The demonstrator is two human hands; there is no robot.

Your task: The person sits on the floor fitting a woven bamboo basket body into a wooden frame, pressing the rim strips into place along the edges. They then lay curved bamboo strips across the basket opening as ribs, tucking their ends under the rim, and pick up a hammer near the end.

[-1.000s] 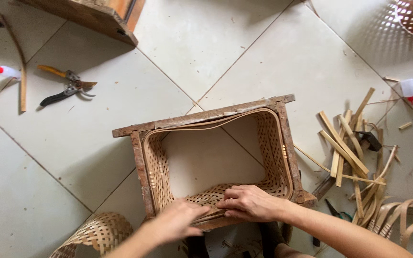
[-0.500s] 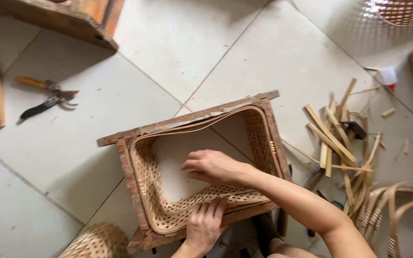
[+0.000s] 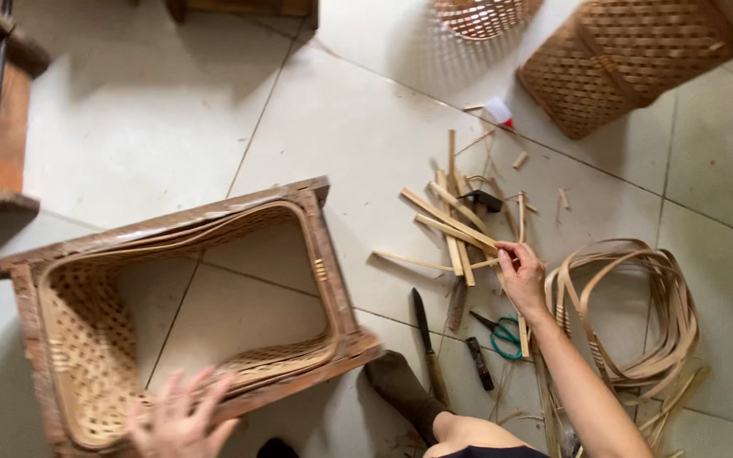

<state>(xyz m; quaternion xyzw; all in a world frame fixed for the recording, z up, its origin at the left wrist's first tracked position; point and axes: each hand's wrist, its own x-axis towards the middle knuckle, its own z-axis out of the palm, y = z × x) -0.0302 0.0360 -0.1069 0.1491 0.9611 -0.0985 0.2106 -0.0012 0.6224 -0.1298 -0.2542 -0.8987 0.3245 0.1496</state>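
your left hand (image 3: 181,417), fingers spread, steadies the woven basket frame (image 3: 180,314) at lower left of the frame, while your right hand (image 3: 521,273) pinches a bamboo strip (image 3: 456,233) from the pile at centre right, beside scissors (image 3: 498,331) on the floor.

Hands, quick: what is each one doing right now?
Left hand: open, fingers spread, resting on the near rim of the woven basket frame.
Right hand: closed around a bamboo strip in the pile.
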